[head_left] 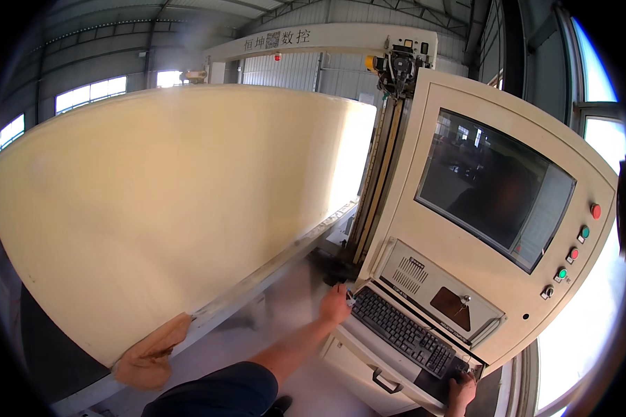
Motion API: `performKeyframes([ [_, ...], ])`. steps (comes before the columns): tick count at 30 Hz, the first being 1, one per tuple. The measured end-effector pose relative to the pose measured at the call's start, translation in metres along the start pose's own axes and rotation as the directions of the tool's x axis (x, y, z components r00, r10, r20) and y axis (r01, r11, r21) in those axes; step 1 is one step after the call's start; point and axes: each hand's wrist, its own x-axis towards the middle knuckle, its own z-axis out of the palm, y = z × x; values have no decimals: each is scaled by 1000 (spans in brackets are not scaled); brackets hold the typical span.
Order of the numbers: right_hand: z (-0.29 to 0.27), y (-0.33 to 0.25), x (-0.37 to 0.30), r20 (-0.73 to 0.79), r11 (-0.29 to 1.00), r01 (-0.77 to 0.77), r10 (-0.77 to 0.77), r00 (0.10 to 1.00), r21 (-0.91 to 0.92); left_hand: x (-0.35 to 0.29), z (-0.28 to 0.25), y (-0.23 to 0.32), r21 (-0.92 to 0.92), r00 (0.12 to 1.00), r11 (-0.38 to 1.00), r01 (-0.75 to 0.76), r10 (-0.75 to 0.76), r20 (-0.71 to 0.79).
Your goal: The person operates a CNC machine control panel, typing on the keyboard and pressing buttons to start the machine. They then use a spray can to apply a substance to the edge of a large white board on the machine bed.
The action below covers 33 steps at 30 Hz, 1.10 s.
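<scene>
My left hand (335,304) is closed at the left end of a pull-out keyboard tray (368,335), its fingertips at a small pale part by the tray's corner. What it grips there is too small to make out. A black keyboard (403,330) lies slantwise on the tray between my hands. At the tray's right end my right hand (462,390) is closed, with its fingers bent beside a small dark object (458,368) that I cannot identify. What lies under those fingers is hidden.
A beige control cabinet (459,97) carries a dark screen (494,187), and several red and green buttons (574,254) run down its right side. Left stands a huge cream block (188,201) with a brown cloth (153,354) at its lower corner. A drawer handle (387,381) juts out below the tray.
</scene>
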Motion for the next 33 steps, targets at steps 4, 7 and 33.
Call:
performKeyframes([
  [4, -10, -9, -2, 7, 999, -48, 48, 999, -8, 0, 3, 0, -3, 999, 1000, -12, 12, -48],
  [7, -12, -12, -3, 3, 998, -55, 55, 998, 4, 1, 2, 2, 2, 999, 1000, -5, 5, -47],
  [33, -5, -3, -1, 2, 999, -33, 33, 999, -21, 1, 5, -1, 17, 999, 1000, -14, 15, -33],
])
